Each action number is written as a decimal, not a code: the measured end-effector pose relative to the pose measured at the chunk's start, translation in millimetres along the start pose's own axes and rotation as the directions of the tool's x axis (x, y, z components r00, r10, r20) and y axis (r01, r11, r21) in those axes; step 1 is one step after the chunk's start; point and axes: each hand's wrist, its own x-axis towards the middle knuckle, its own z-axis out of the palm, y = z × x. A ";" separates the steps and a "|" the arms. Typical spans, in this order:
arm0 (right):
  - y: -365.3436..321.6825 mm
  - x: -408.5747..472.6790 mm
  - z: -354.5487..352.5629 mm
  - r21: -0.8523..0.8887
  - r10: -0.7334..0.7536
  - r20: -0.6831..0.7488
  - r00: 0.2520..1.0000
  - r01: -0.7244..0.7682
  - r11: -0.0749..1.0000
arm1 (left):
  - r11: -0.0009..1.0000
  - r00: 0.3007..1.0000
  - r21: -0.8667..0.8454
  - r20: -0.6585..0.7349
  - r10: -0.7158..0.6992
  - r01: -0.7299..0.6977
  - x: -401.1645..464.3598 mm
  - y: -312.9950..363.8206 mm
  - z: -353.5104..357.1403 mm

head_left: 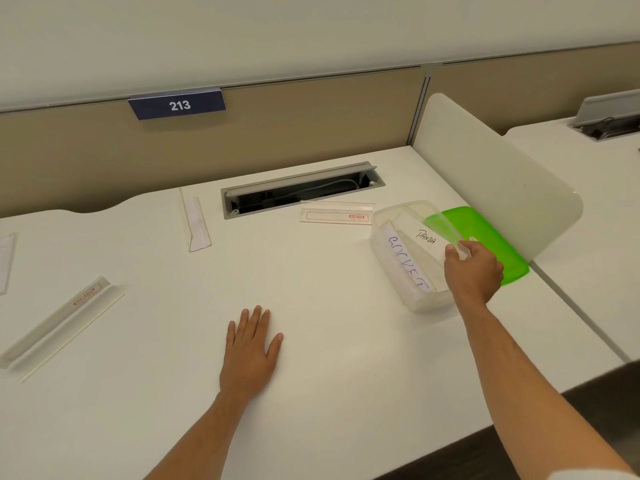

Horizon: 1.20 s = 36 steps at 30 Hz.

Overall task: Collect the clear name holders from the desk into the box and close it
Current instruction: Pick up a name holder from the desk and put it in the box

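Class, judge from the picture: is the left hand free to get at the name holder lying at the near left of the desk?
Probably yes. The left hand lies flat and empty on the desk, and only bare desk surface separates it from that name holder.

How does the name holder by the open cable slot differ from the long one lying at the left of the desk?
The holder by the slot lies flat and crosswise, showing a red-outlined label face; the left holder lies diagonally, folded into a long ridge, with only a small red label visible. The first sits close to the box, the second far from it, beyond the left hand. Both are clear plastic, still on the desk, untouched.
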 end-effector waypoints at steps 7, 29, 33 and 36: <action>9.1 6.0 8.7 -0.166 -0.020 0.092 0.996 0.035 0.986 | 1.000 1.000 0.007 0.005 -0.008 0.008 0.1 -0.1 0.3; 9.7 28.2 22.0 -0.628 0.020 0.462 0.887 0.311 0.713 | 1.000 1.000 -0.006 -0.025 0.010 -0.010 -0.3 -1.1 0.7; 10.0 28.3 23.2 -0.611 0.014 0.448 0.894 0.294 0.735 | 1.000 1.000 -0.015 -0.025 0.009 -0.009 -0.3 -1.2 0.5; 7.3 26.0 23.9 -0.546 -0.018 0.410 0.912 0.261 0.796 | 1.000 1.000 -0.030 -0.024 0.008 -0.009 0.1 -1.2 0.7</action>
